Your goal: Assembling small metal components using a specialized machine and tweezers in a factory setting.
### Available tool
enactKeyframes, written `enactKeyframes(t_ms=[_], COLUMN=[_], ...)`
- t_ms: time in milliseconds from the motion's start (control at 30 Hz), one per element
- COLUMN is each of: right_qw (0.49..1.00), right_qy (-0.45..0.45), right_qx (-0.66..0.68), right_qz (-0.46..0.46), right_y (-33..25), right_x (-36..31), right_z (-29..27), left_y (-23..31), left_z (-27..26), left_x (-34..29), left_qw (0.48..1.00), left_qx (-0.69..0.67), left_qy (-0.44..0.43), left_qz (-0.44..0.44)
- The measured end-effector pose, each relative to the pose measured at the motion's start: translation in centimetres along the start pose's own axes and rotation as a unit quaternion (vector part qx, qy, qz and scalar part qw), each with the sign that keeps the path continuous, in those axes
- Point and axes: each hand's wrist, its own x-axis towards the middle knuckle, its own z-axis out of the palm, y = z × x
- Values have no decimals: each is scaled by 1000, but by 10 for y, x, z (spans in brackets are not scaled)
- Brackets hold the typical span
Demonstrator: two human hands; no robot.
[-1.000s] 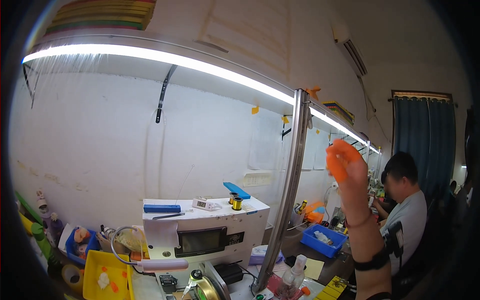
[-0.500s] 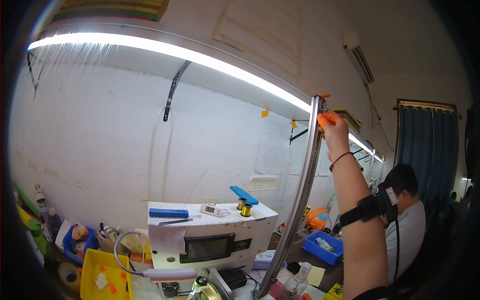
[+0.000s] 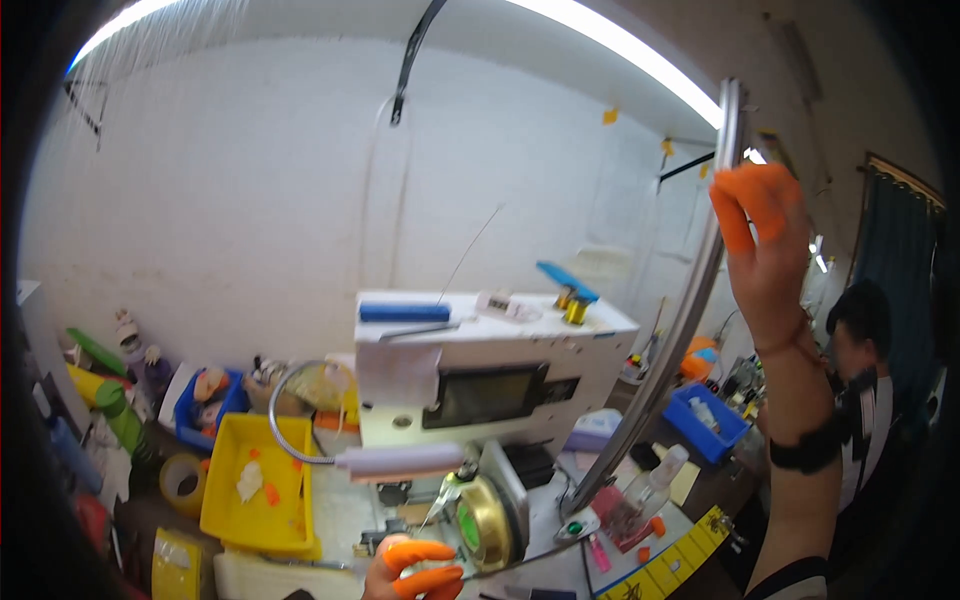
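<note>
Right hand (image 3: 768, 252), orange-covered fingers curled, grip unclear, metal post (image 3: 690, 306) just left of them and sloping below, left hand (image 3: 405, 572), fingers apart, gold wheel (image 3: 493, 530) just above and right of them

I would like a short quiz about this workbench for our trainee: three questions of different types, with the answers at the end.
1. Which hand is nearer to the post? A: left. B: right. C: both equally.
2. True or false: the yellow tray stands to the left of the white machine.
3. How many gold spools stand on top of the white machine?

Key:
1. B, the right hand.
2. True.
3. Two.
</note>
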Motion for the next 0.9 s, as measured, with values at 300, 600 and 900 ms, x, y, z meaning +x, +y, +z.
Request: enactKeyframes(t_ms=[300, 600, 900], right_qw=[853, 811, 793], right_qy=[-313, -319, -314], right_qx=[360, 402, 433], right_qz=[212, 281, 292], right_y=[-215, -244, -249], right_x=[-121, -145, -147], right_z=[-110, -126, -125], left_y=[-6, -2, -3], left_z=[17, 24, 32], left_x=[-13, -34, -37], left_qw=[947, 896, 917], left_qx=[-220, -273, -239], left_qy=[-108, -133, -124], left_qz=[-206, -325, -295])
